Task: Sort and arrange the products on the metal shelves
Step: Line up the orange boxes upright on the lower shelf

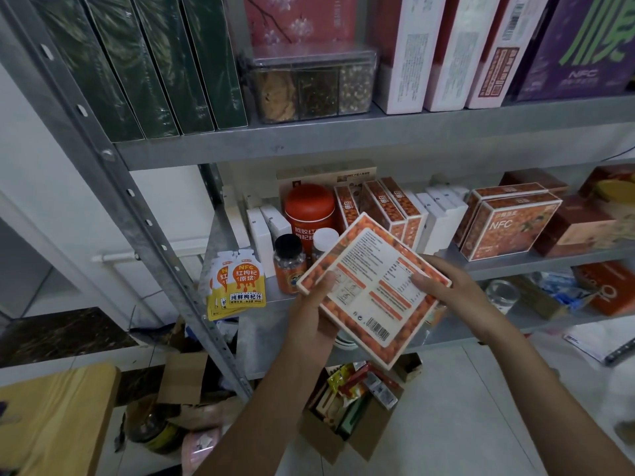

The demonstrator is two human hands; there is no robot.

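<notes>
A flat orange box [372, 286] with a white label and barcode on its back hangs in front of the middle metal shelf [549, 266]. My left hand [318, 310] grips its left side, thumb on top. Along its right edge lies my right hand [443, 281], which holds it with the thumb pressed on the label. Matching orange boxes [391, 209] stand upright on the shelf behind it. Two larger orange NFC boxes [505, 225] sit to the right.
A red canister [309, 209], two small jars [288, 264], white boxes [266, 231] and yellow juice pouches [240, 286] fill the shelf's left part. Green boxes [147, 67], a clear tub [311, 84] and tall boxes stand above. A cardboard box [350, 417] sits on the floor.
</notes>
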